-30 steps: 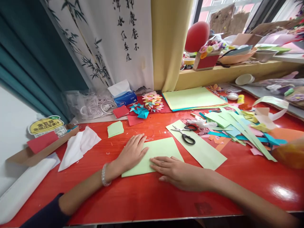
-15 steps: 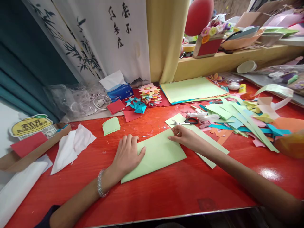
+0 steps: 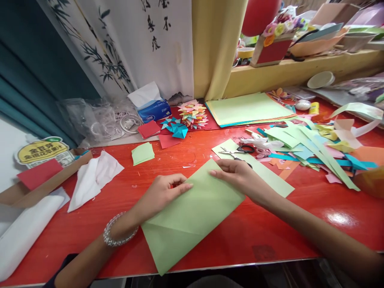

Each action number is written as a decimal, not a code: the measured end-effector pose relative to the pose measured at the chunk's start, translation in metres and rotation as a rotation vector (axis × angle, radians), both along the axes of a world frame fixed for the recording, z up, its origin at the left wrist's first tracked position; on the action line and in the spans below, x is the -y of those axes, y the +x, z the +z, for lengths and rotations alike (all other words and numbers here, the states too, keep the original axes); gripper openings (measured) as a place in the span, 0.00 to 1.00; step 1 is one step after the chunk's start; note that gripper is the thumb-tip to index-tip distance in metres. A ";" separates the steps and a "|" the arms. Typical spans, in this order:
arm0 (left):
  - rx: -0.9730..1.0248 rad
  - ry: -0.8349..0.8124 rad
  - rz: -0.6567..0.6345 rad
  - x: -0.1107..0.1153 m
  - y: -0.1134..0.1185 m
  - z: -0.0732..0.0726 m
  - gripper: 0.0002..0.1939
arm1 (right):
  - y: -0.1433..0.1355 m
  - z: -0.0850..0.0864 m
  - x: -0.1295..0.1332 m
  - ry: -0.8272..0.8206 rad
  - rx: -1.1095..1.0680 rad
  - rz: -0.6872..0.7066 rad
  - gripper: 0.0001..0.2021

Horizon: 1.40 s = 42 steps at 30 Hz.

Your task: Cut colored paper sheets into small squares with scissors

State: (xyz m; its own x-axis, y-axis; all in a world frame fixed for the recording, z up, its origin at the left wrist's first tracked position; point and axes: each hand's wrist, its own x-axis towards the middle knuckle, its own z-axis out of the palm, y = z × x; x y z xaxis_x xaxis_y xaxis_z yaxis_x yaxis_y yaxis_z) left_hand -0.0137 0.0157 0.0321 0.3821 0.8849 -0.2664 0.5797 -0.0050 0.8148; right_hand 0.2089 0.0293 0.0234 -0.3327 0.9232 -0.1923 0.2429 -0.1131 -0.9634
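Note:
A light green sheet of paper (image 3: 192, 216), with a crease across it, is raised and tilted between my two hands over the red table. My left hand (image 3: 163, 196) pinches its upper left edge between thumb and fingers. At the top corner my right hand (image 3: 231, 174) grips it, thumb in front and fingers behind. Just beyond the right hand, open scissors (image 3: 232, 152) with black handles lie on a green paper strip (image 3: 264, 172). A small stack of green squares (image 3: 143, 154) sits farther back on the left.
Paper scraps (image 3: 303, 144) are heaped at right, near a stack of large sheets (image 3: 246, 110). Folded paper pieces (image 3: 192, 114) and a tissue pack (image 3: 153, 109) stand at the back. Crumpled tissue (image 3: 93, 180) and a cardboard tray (image 3: 45, 184) are at left.
The green paper, flat on the table before, is now lifted and turned, its lower end nearer the table's front edge. My left hand has gone from lying on it to pinching its edge.

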 end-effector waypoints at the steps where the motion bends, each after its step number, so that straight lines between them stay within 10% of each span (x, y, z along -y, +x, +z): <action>1: 0.019 -0.012 0.021 0.002 0.002 0.001 0.18 | -0.001 0.001 0.002 -0.023 0.017 0.011 0.13; 42: 0.162 -0.294 0.180 0.016 0.011 -0.002 0.15 | 0.007 0.011 0.008 0.018 0.111 -0.031 0.17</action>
State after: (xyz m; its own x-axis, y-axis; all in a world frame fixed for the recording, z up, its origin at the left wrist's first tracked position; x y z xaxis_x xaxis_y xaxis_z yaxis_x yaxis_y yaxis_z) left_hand -0.0025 -0.0004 0.0305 0.2857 0.8362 -0.4681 0.4137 0.3330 0.8473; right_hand 0.2164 0.0213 0.0341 -0.2815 0.9364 -0.2094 0.3447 -0.1050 -0.9328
